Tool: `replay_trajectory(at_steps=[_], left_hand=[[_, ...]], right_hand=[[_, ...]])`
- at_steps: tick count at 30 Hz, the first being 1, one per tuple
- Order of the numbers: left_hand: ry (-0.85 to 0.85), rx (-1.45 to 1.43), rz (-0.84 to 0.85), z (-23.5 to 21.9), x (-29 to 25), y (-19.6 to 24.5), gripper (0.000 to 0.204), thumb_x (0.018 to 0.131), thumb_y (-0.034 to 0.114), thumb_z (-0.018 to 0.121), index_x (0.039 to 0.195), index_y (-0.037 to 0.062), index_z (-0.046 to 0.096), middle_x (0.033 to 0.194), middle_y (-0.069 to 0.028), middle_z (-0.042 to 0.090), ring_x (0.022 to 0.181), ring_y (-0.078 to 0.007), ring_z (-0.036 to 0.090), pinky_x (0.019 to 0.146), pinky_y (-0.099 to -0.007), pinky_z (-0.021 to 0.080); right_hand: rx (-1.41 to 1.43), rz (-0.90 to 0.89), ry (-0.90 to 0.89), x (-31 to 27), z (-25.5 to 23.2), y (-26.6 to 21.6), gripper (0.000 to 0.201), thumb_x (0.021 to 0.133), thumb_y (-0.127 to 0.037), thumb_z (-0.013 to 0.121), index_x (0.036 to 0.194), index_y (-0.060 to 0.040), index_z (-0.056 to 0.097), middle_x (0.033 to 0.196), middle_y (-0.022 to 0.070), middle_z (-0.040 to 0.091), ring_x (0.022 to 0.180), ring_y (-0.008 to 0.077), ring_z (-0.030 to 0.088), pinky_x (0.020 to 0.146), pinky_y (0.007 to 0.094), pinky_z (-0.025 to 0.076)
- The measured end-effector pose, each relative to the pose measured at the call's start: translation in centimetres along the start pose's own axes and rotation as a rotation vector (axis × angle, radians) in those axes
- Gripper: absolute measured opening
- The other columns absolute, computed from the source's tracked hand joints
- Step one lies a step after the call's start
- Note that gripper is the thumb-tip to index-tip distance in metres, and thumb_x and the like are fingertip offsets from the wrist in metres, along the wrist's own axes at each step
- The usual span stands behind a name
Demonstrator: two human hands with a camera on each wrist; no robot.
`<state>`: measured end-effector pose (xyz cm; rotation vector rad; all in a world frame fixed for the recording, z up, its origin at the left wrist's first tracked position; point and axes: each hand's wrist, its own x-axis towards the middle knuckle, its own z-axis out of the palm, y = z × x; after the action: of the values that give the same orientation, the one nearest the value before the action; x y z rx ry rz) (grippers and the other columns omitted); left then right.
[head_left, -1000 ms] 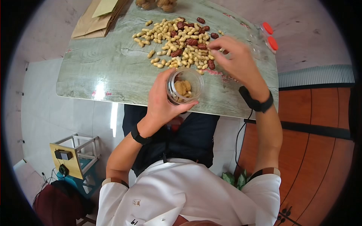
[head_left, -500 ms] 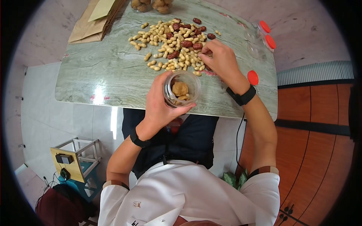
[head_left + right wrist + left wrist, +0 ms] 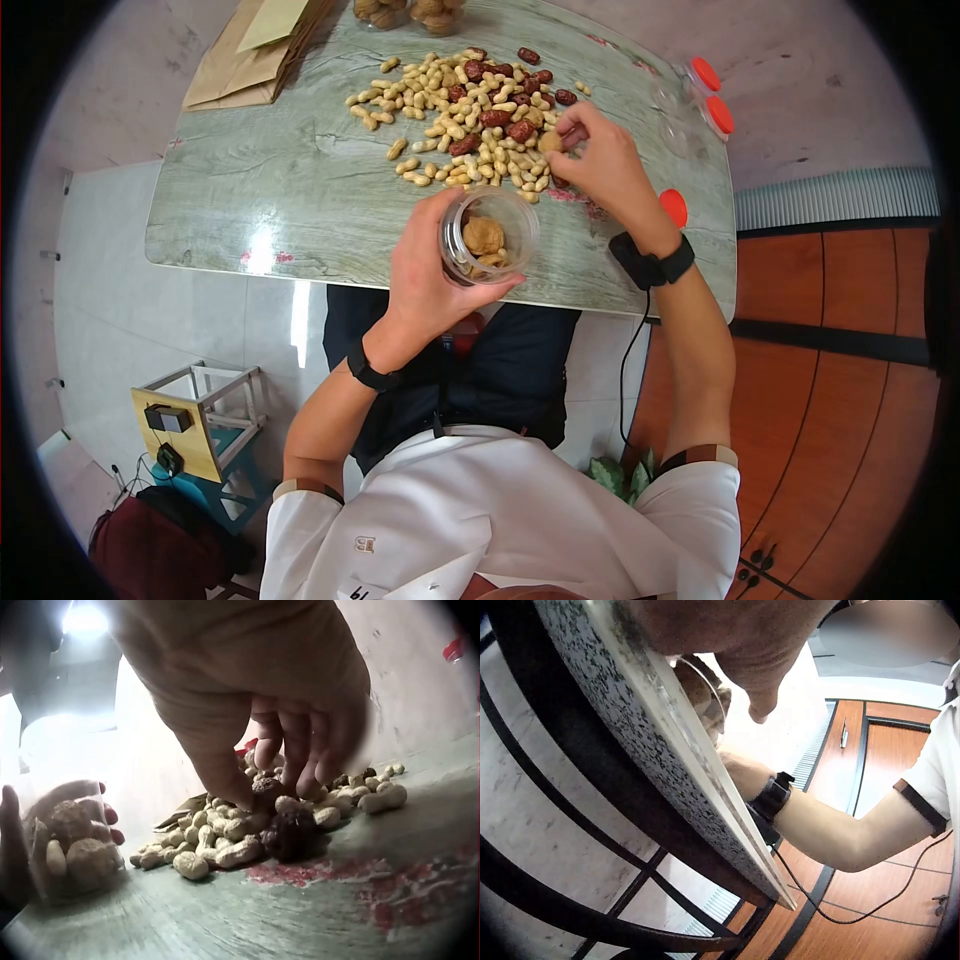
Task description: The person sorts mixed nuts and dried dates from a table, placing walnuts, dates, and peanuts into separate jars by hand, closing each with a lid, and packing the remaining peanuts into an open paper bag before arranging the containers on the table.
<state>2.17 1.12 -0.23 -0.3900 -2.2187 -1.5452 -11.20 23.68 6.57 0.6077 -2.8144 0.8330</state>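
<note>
My left hand point(image 3: 425, 250) grips a clear jar point(image 3: 528, 215) near the table's front edge, its mouth facing up. Walnuts point(image 3: 483, 236) lie inside, and the right wrist view also shows a peanut point(image 3: 55, 857) through the wall. At the right side of a heap of peanuts point(image 3: 440, 130), my right hand point(image 3: 605, 155) pinches a walnut point(image 3: 550, 142) between thumb and fingers. Red dates point(image 3: 465, 145) are scattered through the heap; one dark date point(image 3: 289, 834) lies just below the fingers in the right wrist view. In the left wrist view the jar is mostly hidden.
Two jars of walnuts point(image 3: 437, 14) stand at the back edge. Brown paper bags point(image 3: 235, 65) lie at the back left. Red-lidded clear jars point(image 3: 717, 113) are at the right edge, with a loose red lid point(image 3: 673, 208) nearer me. A cable point(image 3: 630, 370) hangs from the right wrist.
My right hand moved left into the heap's right side, then slightly back right, and a walnut now shows between its fingers. The left hand keeps the jar in nearly the same place.
</note>
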Motion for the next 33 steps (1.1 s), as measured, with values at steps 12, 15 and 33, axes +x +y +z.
replay_trajectory(at_steps=[12, 15, 33], left_hand=[[0.029, -0.047, -0.003, 0.3, 0.1, 0.0, 0.100, 0.059, 0.033, 0.101, 0.138, 0.0009, 0.050, 0.127, -0.0191, 0.062, 0.112, -0.0363, 0.066, 0.093, -0.0427, 0.055], [0.025, -0.046, -0.011, 0.2, 0.2, 0.0, 0.100, 0.059, 0.033, 0.101, 0.138, 0.0009, 0.050, 0.127, -0.0190, 0.061, 0.111, -0.0364, 0.065, 0.094, -0.0427, 0.055], [0.000, -0.005, 0.016, 0.0, 0.0, 0.1, 0.105, 0.062, 0.032, 0.102, 0.142, -0.0034, 0.045, 0.127, -0.0176, 0.065, 0.115, -0.0280, 0.068, 0.100, -0.0380, 0.054]], right_hand=[[0.387, -0.373, -0.191, -3.7, -5.7, -9.6, 0.031, 0.080, -0.002, 0.074, 0.110, -0.0062, 0.068, 0.106, 0.0056, 0.072, 0.090, 0.0183, 0.069, 0.077, 0.0304, 0.056], [0.220, -0.568, -0.215, -3.3, -5.5, -10.0, 0.028, 0.080, 0.000, 0.074, 0.107, -0.0053, 0.069, 0.106, 0.0084, 0.071, 0.089, 0.0231, 0.068, 0.078, 0.0324, 0.056], [-0.188, -0.072, -0.087, 2.9, 1.1, -0.6, 0.027, 0.080, -0.015, 0.079, 0.099, -0.0061, 0.063, 0.098, 0.0121, 0.069, 0.092, 0.0343, 0.069, 0.077, 0.0455, 0.055]])
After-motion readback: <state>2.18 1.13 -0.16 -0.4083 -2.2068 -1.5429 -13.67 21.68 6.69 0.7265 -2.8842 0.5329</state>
